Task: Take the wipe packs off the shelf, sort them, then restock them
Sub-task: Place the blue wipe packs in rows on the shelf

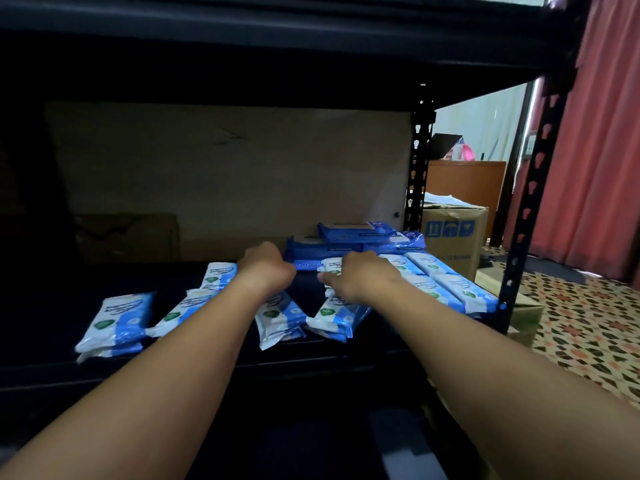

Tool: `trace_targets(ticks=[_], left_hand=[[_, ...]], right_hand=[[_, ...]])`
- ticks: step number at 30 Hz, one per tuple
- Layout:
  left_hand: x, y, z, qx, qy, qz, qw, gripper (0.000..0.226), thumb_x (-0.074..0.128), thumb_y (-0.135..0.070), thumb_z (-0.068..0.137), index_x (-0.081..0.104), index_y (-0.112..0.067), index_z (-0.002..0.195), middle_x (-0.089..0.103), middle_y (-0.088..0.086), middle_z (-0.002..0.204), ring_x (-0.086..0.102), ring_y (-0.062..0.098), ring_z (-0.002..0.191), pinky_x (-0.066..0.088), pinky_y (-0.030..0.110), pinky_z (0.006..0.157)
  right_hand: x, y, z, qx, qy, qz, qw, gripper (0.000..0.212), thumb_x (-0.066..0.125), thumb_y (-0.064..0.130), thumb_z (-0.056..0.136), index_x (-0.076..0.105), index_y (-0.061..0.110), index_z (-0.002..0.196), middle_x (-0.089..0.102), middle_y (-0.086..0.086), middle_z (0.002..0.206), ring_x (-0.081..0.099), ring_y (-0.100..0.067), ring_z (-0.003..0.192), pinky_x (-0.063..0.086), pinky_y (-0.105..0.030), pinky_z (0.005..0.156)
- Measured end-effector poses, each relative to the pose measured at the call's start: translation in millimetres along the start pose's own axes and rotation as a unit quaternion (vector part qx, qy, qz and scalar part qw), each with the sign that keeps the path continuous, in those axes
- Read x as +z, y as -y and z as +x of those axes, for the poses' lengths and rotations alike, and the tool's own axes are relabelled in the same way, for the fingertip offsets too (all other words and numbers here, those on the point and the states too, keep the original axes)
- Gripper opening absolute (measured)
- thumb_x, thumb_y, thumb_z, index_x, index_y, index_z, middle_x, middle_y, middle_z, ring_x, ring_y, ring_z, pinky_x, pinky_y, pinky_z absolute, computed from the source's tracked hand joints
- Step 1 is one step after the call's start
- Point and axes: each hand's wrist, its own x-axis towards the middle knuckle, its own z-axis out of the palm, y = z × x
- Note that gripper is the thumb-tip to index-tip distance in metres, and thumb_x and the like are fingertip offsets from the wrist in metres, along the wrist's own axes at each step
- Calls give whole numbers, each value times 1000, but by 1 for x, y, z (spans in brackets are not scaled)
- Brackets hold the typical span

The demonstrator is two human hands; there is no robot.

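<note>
Several small white-and-blue wipe packs [117, 318] lie scattered across the dark shelf board [52, 306], with a neat row of them [460, 291] at the right end. Behind stand larger dark blue wipe packs [356, 233], stacked. My left hand [265, 265] reaches to the left side of a large blue pack marked "antabax" [308, 266]. My right hand [363, 277] rests over a small white pack [330, 264] just in front of that blue pack. Fingers of both hands are curled, and their grip is hidden from here.
A black metal rack post [417, 174] stands behind the packs and another post [530, 202] at the right front. Cardboard lines the shelf's back [225, 168]. A cardboard box [453, 237] sits on the patterned floor [588, 323] to the right, beside a red curtain [602, 133].
</note>
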Motion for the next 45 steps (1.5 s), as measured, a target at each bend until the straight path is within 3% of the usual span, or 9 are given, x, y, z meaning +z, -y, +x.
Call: trace_targets(ticks=[7,12,18,23,29,32,34,39,45], left_hand=[[14,7,-24,-56,17,115,992,41,66,-49,85,59,-16,109,56,13,128,50,34,122,43,40,96],[27,15,-28,-45,18,9,999,36,67,-37,91,44,-15,74,51,4,86,48,18,70,37,29,55],[40,-4,-35,13,45,-13,999,60,75,-51,82,63,3,104,65,21,107,59,25,77,30,31,49],[57,-31,-45,60,47,-56,996,72,78,-53,79,58,8,112,60,26,115,58,19,89,49,45,82],[72,-51,-48,73,50,-97,991,48,76,-47,85,39,-22,68,46,-4,75,46,16,80,49,35,78],[76,-47,-44,71,60,-148,985,33,64,-44,96,66,-15,112,62,7,123,57,24,115,41,27,92],[74,-39,-39,66,84,-189,976,59,60,-42,98,49,-11,147,47,7,152,46,24,137,37,27,102],[64,-15,-38,74,198,-203,956,92,78,-45,67,46,-19,149,52,-6,147,52,16,133,40,36,113],[83,-14,-38,106,205,-110,967,112,83,-53,70,24,-18,159,42,-1,155,49,18,134,39,31,114]], right_hand=[[25,28,-27,83,3,34,996,86,64,69,79,38,20,145,37,-17,143,50,-35,126,50,-48,95],[24,30,-32,81,-10,30,996,67,72,45,84,46,13,138,43,-17,136,57,-33,116,52,-41,85],[12,4,-36,61,2,9,998,50,71,46,86,52,14,120,52,-11,123,59,-28,104,46,-34,72],[3,-35,-35,38,20,-8,999,42,70,38,86,50,15,114,53,-8,116,54,-24,88,47,-33,68],[7,-66,-21,-24,13,-34,999,31,58,40,95,59,13,108,58,-12,118,56,-28,105,48,-36,79],[5,-72,-25,-32,25,12,999,30,38,25,104,52,12,81,60,-22,121,50,-30,96,39,-37,79],[-3,-82,-29,-54,52,57,996,30,42,24,101,64,9,115,52,-19,142,50,-31,118,40,-35,93],[-9,-114,-37,-119,114,-41,986,85,67,58,87,27,35,158,19,3,167,0,-21,155,6,-53,124],[6,-121,-32,-83,115,-62,988,67,26,77,93,7,57,154,0,18,167,-13,-24,155,-12,-76,110]])
